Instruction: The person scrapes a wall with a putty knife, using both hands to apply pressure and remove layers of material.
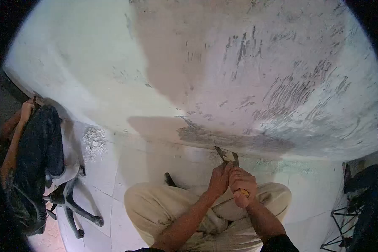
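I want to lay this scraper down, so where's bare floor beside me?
Right: floor between your right knee and the black metal frame. Left: a strip between your left knee and the chair base. Crowded: around the wall-side flakes and the seated person.

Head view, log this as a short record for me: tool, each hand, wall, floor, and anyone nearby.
Tool: scraper, wide blade at the foot of the wall
Left hand: on the scraper, close to the blade
Right hand: closed around the handle, its orange end showing
Wall: pale, with dark streaks on the right
Floor: light, with a patch of pale flakes on the left
Nearby: another person in dark trousers, by a wheeled chair base
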Demonstrator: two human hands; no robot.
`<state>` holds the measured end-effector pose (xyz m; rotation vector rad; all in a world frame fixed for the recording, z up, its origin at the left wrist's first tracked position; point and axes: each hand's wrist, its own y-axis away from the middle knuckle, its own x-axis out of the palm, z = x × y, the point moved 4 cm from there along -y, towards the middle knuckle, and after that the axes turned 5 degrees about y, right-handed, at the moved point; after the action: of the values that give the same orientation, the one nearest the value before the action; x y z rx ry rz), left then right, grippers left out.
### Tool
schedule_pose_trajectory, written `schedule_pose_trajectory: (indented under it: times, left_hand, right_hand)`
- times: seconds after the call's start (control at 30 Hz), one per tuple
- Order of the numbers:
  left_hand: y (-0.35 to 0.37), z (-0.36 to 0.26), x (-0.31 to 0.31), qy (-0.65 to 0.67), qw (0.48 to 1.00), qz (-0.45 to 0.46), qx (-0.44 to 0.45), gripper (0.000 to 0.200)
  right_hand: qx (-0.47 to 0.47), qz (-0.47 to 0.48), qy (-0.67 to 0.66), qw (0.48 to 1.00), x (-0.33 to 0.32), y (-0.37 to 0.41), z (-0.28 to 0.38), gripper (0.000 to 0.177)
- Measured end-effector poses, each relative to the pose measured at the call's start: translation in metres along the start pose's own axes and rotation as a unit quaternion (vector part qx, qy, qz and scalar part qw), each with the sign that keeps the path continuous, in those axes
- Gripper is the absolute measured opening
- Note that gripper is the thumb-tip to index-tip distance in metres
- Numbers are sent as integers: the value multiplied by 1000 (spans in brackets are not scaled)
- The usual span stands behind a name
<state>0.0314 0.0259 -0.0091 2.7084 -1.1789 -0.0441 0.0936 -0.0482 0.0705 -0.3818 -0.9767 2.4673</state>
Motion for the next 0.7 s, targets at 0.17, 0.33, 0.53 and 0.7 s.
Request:
schedule_pose_trajectory:
  times: [0.17,0.33,0.53,0.7]
  left_hand:
    - [1,-1,1,10,999,-9,41,49]
    - [0,3,-1,-5,1000,-1,22,48]
    - [-1,18,-4,-57,990,-20,130,48]
    - [0,15,-1,93,996,-12,2,49]
  right_hand:
    - [22,6,35,999,1,3,0,33]
    - [7,28,50,998,2,4,-4,25]
    - [0,36,64,997,9,4,0,28]
    - [4,43,53,998,8,4,2,21]
